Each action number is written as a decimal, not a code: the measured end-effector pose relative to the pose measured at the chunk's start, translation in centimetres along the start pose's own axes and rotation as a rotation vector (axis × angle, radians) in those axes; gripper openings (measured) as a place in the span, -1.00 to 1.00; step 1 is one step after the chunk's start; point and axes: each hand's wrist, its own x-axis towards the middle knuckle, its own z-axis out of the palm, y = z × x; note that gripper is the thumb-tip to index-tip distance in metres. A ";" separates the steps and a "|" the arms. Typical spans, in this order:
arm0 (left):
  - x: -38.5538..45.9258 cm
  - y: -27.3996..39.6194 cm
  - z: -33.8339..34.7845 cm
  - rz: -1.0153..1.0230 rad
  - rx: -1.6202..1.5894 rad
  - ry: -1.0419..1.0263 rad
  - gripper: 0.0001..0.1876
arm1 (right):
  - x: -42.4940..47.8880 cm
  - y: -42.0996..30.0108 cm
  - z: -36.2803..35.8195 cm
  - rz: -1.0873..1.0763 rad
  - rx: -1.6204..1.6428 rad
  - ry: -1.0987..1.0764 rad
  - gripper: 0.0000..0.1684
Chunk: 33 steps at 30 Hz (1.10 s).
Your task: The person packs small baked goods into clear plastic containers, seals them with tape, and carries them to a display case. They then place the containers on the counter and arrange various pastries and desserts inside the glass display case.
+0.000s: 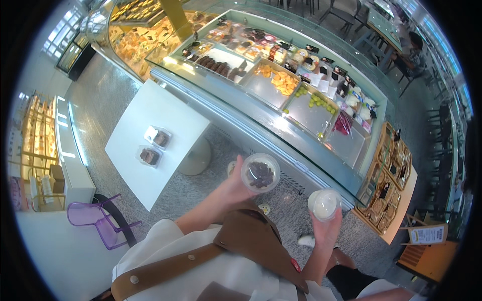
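Observation:
Near the middle of the view, my left hand [238, 186] is closed around a clear plastic cup [260, 172] with a see-through lid and dark pieces on top. Further right, my right hand [327, 225] holds a clear lidded cup [324, 205] with white contents. Both cups are in front of a refrigerated glass display case [271, 129] and above the floor. On the white table [131, 113] to the left are two clear plastic boxes, one with dark cake and a white part [158, 137], the other with dark cake [149, 156].
Trays of orange pieces [284, 82] and green fruit [322, 102] lie inside the case. A wooden stand of packaged baked goods [384, 207] adjoins its right end. A purple chair [84, 213] stands lower left. Another person's leg [337, 261] is close at lower right; a person [414, 56] sits further off.

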 end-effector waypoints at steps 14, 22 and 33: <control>-2.4 19.7 -13.1 0.324 -0.157 0.122 -0.31 | 18.9 15.5 23.4 0.438 -0.256 -0.426 -0.23; -6.2 30.7 -23.1 0.526 -0.245 0.304 -0.10 | 26.1 29.6 34.6 0.830 -0.372 -0.691 -0.27; -8.4 40.1 -34.1 0.472 -0.285 0.480 -0.38 | 30.8 43.6 36.0 1.027 -0.603 -0.640 -0.05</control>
